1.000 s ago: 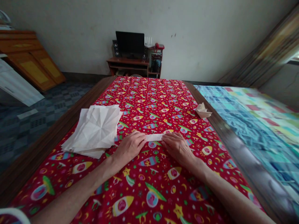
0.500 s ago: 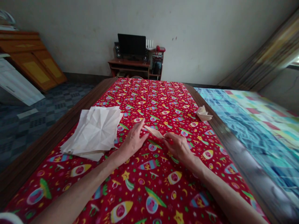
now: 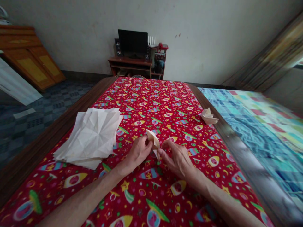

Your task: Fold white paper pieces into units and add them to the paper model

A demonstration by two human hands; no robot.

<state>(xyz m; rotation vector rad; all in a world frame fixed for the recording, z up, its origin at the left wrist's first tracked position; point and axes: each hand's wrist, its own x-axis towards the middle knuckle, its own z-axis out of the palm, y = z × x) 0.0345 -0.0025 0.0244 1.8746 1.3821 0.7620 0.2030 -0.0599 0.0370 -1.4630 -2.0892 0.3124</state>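
Note:
A small folded piece of cream paper (image 3: 153, 138) stands tilted over the cloth between my two hands. My left hand (image 3: 138, 151) pinches its left side between thumb and curled fingers. At its lower right corner, the thumb of my right hand (image 3: 178, 157) touches or nearly touches the paper, while the bent index finger stays apart from the thumb. A pile of creased white sheets (image 3: 98, 134) lies to the left of my left hand, the top one marked with fold lines spreading from its middle. Another folded paper piece (image 3: 208, 116) rests near the table's right edge.
A red patterned cloth (image 3: 151, 94) covers the table, whose dark wooden edge (image 3: 239, 151) shows at the right. Beyond it stands a desk (image 3: 130, 62) with a monitor (image 3: 132, 43). A bed (image 3: 258, 126) lies to the right, and a wooden cabinet (image 3: 35, 60) stands at the left.
The folded paper has turned more upright and come slightly nearer. My left fingers have closed on its side. My right hand has loosened, its thumb and index finger now apart.

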